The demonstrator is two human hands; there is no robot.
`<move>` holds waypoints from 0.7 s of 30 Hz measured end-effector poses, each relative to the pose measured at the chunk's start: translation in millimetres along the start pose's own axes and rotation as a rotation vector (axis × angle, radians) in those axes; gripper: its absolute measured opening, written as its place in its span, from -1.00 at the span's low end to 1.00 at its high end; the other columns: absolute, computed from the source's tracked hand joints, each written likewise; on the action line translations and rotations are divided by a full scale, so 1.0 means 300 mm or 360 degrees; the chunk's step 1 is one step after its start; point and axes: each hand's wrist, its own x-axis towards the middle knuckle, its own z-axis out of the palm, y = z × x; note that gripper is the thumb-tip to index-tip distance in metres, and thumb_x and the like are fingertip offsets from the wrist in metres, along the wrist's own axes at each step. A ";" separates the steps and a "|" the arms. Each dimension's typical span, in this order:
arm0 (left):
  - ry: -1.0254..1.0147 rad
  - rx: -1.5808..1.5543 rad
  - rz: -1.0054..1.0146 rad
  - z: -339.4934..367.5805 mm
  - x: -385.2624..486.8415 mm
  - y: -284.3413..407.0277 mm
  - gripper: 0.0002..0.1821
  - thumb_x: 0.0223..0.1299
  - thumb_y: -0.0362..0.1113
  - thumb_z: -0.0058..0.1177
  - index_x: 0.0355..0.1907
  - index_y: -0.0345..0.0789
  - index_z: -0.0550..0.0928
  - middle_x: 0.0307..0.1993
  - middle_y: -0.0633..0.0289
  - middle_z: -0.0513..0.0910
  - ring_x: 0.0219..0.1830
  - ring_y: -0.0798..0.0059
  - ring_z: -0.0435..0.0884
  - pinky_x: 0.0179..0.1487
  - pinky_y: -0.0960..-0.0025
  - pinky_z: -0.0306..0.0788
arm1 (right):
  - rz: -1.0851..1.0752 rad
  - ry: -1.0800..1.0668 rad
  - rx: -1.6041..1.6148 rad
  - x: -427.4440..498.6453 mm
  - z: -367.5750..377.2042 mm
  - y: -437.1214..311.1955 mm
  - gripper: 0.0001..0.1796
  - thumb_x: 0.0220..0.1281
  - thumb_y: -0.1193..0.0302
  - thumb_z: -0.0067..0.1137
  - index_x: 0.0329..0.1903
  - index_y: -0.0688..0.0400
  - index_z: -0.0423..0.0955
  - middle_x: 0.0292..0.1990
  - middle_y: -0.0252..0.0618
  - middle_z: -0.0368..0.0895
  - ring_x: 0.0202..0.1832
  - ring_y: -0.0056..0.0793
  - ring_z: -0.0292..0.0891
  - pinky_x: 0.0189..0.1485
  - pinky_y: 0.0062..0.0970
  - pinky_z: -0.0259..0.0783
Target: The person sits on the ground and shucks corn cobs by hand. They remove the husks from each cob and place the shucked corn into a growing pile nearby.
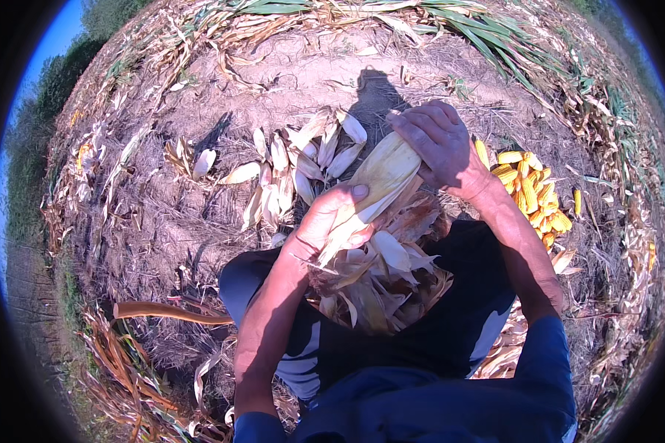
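An ear of corn in its pale husk (388,169) lies slantwise between my two hands. My left hand (332,213) grips its lower end, the thumb on top of the husk. The fingers of my right hand (435,141) are wrapped over its upper end. Loose dry husks (377,288) are heaped between my legs below the ear. Several unhusked ears (277,160) lie on the ground beyond my left hand. A pile of bare yellow corn cobs (529,191) sits to the right of my right forearm.
A curved wooden stick (166,311) lies at the left by my knee. Dry stalks and leaves (127,382) are heaped at the lower left. Cut stalks with green leaves (487,39) lie across the far side. One cob (577,202) lies apart at the right.
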 end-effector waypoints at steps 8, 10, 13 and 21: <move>-0.0087 -0.0025 -0.0153 -0.038 -0.015 -0.062 -0.38 0.34 0.12 0.16 0.15 -0.41 0.54 -0.39 0.09 0.62 -0.70 0.53 0.45 -0.69 0.54 0.28 | 0.0020 0.0053 0.0126 -0.050 0.025 -0.025 -0.21 -0.06 0.37 0.40 0.34 0.20 0.42 -0.11 -0.16 0.65 -0.07 -0.11 0.56 0.06 -0.13 0.49; -0.0069 -0.0101 -0.0129 -0.012 -0.001 -0.089 -0.36 0.32 0.15 0.18 0.14 -0.41 0.56 -0.39 0.11 0.63 -0.70 0.54 0.48 -0.69 0.54 0.32 | 0.0023 0.0094 -0.0009 -0.055 0.058 0.000 -0.28 -0.05 0.38 0.38 0.27 0.23 0.47 -0.25 -0.21 0.65 -0.21 -0.15 0.55 -0.10 -0.19 0.50; 0.0108 0.0033 -0.0065 0.029 0.029 -0.110 -0.35 0.28 0.14 0.25 0.13 -0.41 0.57 -0.36 0.10 0.68 -0.69 0.51 0.55 -0.68 0.54 0.38 | -0.0066 0.0043 -0.0033 -0.057 0.082 0.048 -0.37 -0.04 0.34 0.36 0.18 0.23 0.51 -0.28 -0.20 0.64 -0.19 -0.16 0.56 -0.06 -0.18 0.50; 0.0517 0.1193 0.0412 0.028 0.062 -0.105 -0.31 0.14 -0.11 0.50 0.21 -0.45 0.55 0.00 0.11 0.77 -0.02 0.45 0.73 0.09 0.31 0.60 | 0.0060 -0.0186 -0.0137 -0.076 0.109 0.064 -0.52 0.00 0.33 0.27 0.04 0.18 0.54 -0.30 -0.26 0.61 -0.19 -0.21 0.55 0.02 -0.17 0.49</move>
